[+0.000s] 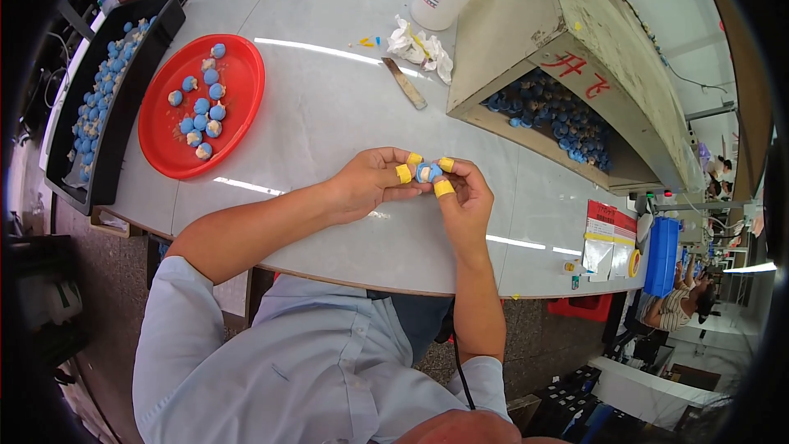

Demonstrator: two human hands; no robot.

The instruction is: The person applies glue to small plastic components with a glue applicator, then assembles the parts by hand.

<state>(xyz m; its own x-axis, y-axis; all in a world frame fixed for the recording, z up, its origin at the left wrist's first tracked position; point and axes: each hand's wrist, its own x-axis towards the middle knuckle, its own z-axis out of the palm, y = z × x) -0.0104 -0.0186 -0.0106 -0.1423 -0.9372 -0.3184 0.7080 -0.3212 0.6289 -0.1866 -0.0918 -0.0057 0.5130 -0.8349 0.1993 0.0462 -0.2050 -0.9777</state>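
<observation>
Left hand (359, 184), right hand (468, 197) above glossy grey table (329, 107), people (672, 309) beyond.

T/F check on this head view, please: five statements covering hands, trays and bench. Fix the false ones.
1. The left hand and right hand hold one small blue piece between them. True.

2. The red tray lies to the right of both hands. False: it lies to their left, beside the black bin.

3. The open-fronted beige box contains many blue pieces. True.

4. Every fingertip in view is bare. False: some on each hand wear yellow covers.

5. A wooden strip lies inside the red tray. False: it lies on the table, near the crumpled white paper.
</observation>
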